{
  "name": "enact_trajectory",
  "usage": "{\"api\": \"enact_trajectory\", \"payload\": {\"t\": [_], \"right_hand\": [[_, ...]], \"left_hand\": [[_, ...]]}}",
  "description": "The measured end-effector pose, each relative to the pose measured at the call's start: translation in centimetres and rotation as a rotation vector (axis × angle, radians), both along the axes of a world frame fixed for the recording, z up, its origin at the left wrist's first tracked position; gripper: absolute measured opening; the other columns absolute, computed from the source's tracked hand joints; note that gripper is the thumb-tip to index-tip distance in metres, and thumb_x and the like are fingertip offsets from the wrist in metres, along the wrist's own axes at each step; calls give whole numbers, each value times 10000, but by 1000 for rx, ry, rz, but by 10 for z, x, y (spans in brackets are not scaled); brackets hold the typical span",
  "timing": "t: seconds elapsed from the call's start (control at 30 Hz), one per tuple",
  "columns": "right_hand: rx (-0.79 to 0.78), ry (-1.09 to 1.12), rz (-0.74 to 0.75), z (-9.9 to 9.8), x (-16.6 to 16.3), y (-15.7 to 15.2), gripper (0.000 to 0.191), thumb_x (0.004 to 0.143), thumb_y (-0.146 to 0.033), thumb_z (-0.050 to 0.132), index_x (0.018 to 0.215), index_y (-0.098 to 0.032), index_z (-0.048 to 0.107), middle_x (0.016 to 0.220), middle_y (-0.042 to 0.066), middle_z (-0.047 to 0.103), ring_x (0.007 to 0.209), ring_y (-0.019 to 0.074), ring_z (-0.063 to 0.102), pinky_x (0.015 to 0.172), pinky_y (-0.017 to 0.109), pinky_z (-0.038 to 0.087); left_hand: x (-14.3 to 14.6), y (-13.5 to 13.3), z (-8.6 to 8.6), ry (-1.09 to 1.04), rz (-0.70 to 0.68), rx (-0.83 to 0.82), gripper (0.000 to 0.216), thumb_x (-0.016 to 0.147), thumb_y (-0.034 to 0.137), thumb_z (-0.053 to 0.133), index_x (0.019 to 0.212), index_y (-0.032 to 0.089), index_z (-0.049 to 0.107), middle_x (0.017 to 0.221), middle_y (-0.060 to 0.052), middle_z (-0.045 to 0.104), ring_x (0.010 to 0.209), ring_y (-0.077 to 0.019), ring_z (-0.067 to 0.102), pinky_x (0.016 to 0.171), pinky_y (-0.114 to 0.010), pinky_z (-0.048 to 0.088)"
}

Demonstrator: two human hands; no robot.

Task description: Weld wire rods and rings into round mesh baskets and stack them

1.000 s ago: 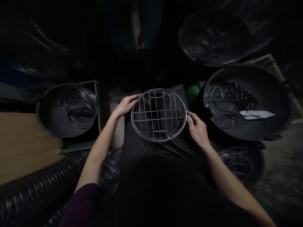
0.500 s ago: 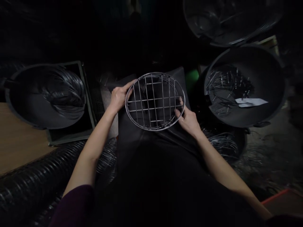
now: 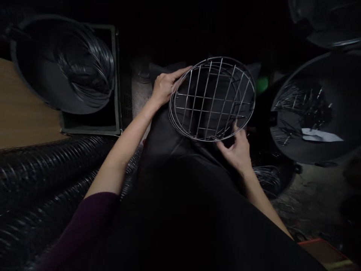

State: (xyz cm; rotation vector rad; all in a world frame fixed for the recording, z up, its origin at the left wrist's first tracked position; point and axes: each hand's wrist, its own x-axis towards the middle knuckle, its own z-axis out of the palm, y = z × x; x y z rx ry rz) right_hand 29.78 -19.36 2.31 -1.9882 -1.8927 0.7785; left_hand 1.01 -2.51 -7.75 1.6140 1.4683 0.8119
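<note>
A round wire rack (image 3: 201, 110) of shiny metal rods crosses the middle of the view, tilted, with several rings stacked below its grid. On its left rim my left hand (image 3: 164, 88) is closed, with the index finger stretched along the outer ring. My right hand (image 3: 239, 149) is at the lower right rim, thumb and fingers spread apart. Its fingertips reach the wires, but a firm grip does not show. Below the rack lies dark cloth (image 3: 169, 139) over my lap.
To the left, a black tub (image 3: 42, 90) with coiled wires (image 3: 96, 56) sits in a green crate (image 3: 93, 131). Bundles of stacked wire rings (image 3: 56, 162) lie below it. At right, another black tub (image 3: 299, 146) holds short wire pieces (image 3: 296, 98) and a white paper (image 3: 321, 135).
The rack has shifted right and up in view and is now tilted. My right hand has slid to its lower rim, with fingers wider apart. The camera view has also turned.
</note>
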Motion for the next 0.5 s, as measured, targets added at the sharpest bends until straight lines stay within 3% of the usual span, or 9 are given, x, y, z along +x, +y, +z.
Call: {"api": "enact_trajectory", "payload": {"t": [0.07, 0.17, 0.33, 0.4, 0.5], "right_hand": [[-24, -38, -4, -2, -4, -1, 956, 664, -629, 658, 1447, -212, 303, 1331, 180, 452, 1216, 363, 459, 976, 568, 392], [-10, -95, -51, -11, -15, 1, 1042, 652, -669, 650, 1461, -150, 247, 1358, 233, 400, 1248, 402, 403, 987, 600, 355], [6, -140, -94, -17, -19, 3, 1055, 651, -679, 647, 1450, -96, 279, 1282, 262, 458, 1216, 429, 413, 965, 643, 340], [4, -31, -89, -10, -9, 7, 993, 658, -664, 649, 1424, -107, 351, 1235, 229, 509, 1171, 385, 477, 962, 596, 386], [33, 172, -136, 7, 8, 19, 680, 768, -596, 581, 1299, -175, 536, 1168, 150, 591, 1090, 289, 565, 961, 488, 444]], "left_hand": [[0, 0, -2, 6, -2, 5, 433, 927, 526, 385, 1199, 260, 592, 1211, 12, 611, 1228, -297, 517, 940, -465, 471], [2, 0, 5, 6, -16, -10, 414, 920, 517, 419, 1210, 272, 587, 1215, 25, 608, 1229, -289, 516, 958, -449, 465], [5, -3, 39, -58, -95, 66, 388, 904, 486, 491, 1206, 270, 603, 1190, 10, 629, 1204, -246, 543, 1010, -394, 435], [5, -7, 55, -100, -55, 127, 389, 902, 483, 500, 1169, 234, 634, 1135, -30, 658, 1133, -226, 587, 1015, -367, 432], [2, -12, 72, -195, 58, 128, 445, 923, 499, 446, 1174, 183, 634, 1111, -73, 670, 1057, -207, 616, 1000, -357, 441]]}}
